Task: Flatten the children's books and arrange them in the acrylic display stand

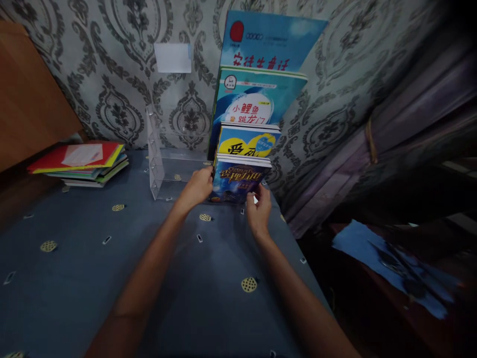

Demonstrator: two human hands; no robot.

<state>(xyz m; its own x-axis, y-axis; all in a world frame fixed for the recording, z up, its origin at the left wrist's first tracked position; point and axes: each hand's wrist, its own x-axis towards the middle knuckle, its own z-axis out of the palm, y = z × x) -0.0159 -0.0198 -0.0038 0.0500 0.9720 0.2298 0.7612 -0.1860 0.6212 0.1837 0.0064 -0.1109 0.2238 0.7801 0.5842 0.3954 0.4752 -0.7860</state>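
Observation:
A clear acrylic book stand (156, 174) holds books in stepped rows on its right side. In its front row is a dark blue book (238, 181) with gold title lettering. My left hand (199, 186) is closed at this book's left edge, fingertips partly hidden. At the lower right edge, my right hand (260, 209) has its thumb and fingers bent around the book's corner. Behind it stand a yellow and blue book (246, 141), a teal book (257, 94) and a tall blue book (276, 37), each higher than the one before.
A stack of thin books (85, 161), red and yellow on top, lies at the left on the blue patterned tablecloth (149, 268). Patterned wallpaper (122, 74) with a white card (172, 58) is behind. A tied curtain (346, 154) and a blue cloth (372, 253) are to the right.

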